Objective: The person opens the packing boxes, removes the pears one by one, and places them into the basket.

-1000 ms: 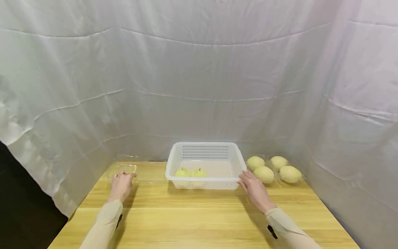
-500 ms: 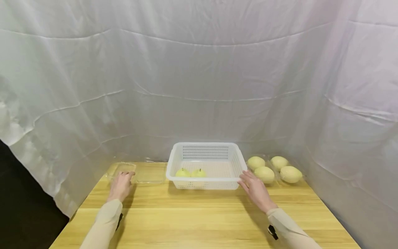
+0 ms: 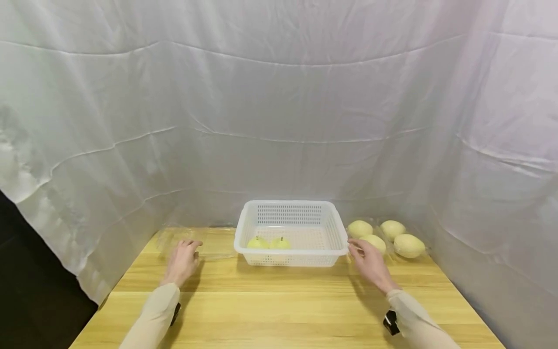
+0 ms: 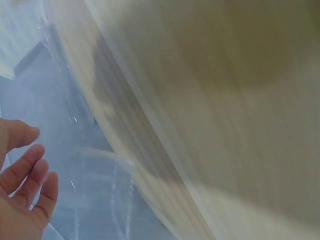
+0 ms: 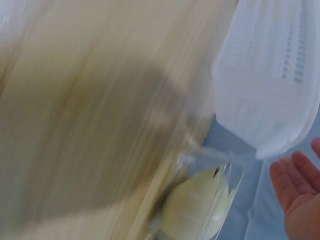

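1. At the dial's centre: white basket (image 3: 291,257), with two small fruits (image 3: 280,243) inside toward seven o'clock.
2. At nine: clear container (image 3: 215,243), with left hand (image 3: 183,259) just beside it, fingers loose, grasping nothing.
3. At four: right hand (image 3: 370,264), fingers relaxed, gripping nothing; contact with the basket's corner uncertain.
4. Possible trouble: a skewed basket from brushing fingertips, or a shoved container, being light and hard to see.
5. At three: large yellow fruits (image 3: 408,245) near the rim, leaving tight clearance.
6. At twelve: curtain (image 3: 279,116) close behind. Widest room: toward six, over table (image 3: 279,303).
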Tool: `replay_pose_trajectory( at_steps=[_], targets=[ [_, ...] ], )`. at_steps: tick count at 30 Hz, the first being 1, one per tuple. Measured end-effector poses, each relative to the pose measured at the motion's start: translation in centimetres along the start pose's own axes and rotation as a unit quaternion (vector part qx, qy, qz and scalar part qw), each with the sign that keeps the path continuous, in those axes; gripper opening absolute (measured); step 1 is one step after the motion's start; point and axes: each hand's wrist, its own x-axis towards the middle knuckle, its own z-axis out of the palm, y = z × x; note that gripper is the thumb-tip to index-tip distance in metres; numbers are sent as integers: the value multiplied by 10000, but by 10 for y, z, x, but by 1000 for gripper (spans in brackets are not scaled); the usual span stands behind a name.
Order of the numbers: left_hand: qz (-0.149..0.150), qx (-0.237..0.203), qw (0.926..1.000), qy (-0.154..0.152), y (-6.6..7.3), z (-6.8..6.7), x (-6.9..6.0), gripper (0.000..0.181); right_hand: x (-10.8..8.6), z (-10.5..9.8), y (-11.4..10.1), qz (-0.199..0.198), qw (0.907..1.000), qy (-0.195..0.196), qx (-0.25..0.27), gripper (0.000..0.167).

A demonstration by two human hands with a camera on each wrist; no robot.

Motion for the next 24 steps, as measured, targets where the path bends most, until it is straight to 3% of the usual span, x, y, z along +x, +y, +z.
replay_pose_trajectory(
  at_steps=[4, 10, 16, 24],
  targets=[
    [-389, -752, 9964, -73, 12, -1, 3, 23, 4, -8, 11, 125, 9995, -87, -284, 27],
    [-759, -1693, 9825, -157, 38, -3, 8, 23, 8, -19, 29, 221, 9932, -249, -1113, 30],
    [-1150, -2083, 9711, -199, 70, 2, 12, 27, 7, -23, 43, 131, 9869, -245, -1589, 31],
    [-1465, -2276, 9620, -368, 100, 5, 19, 37, 12, -20, 47, -532, 9757, -325, -2102, 26]
  ],
)
